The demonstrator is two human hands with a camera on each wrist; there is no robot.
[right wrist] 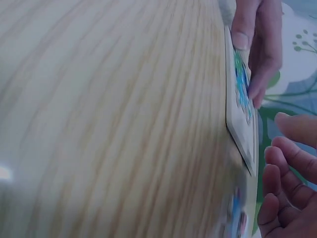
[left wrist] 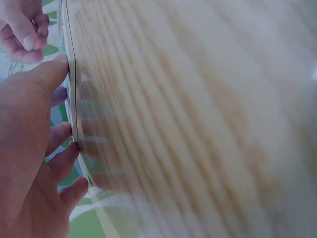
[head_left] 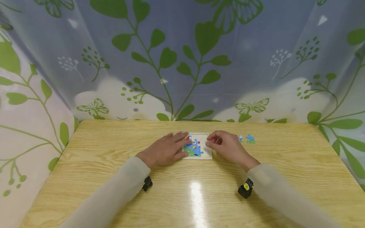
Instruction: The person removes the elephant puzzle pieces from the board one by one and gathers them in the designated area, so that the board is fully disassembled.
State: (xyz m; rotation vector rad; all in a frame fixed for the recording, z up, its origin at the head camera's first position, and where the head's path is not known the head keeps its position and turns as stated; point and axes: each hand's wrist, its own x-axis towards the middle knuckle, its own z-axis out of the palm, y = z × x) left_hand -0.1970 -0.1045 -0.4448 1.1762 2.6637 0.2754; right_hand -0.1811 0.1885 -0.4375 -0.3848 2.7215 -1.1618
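Note:
A small jigsaw board (head_left: 207, 155) with a pale frame lies flat on the table. Joined blue and green puzzle pieces (head_left: 195, 148) fill its left and middle part; its right side is bare. My left hand (head_left: 165, 150) is spread over the board's left edge, fingertips resting on the pieces and hiding some of them. Seen from the left wrist, the thumb and fingers (left wrist: 62, 163) lie along the board's edge. Above the board's right edge hovers my right hand (head_left: 228, 147), fingers loosely bent. The right wrist view shows its thumb and fingertips (right wrist: 277, 153) apart, nothing between them.
Right of the right hand, a blue and green loose piece (head_left: 250, 139) lies on the wooden table (head_left: 114, 139). Another loose piece (head_left: 240, 138) is partly hidden behind that hand. A patterned curtain (head_left: 182, 88) hangs along the table's back edge.

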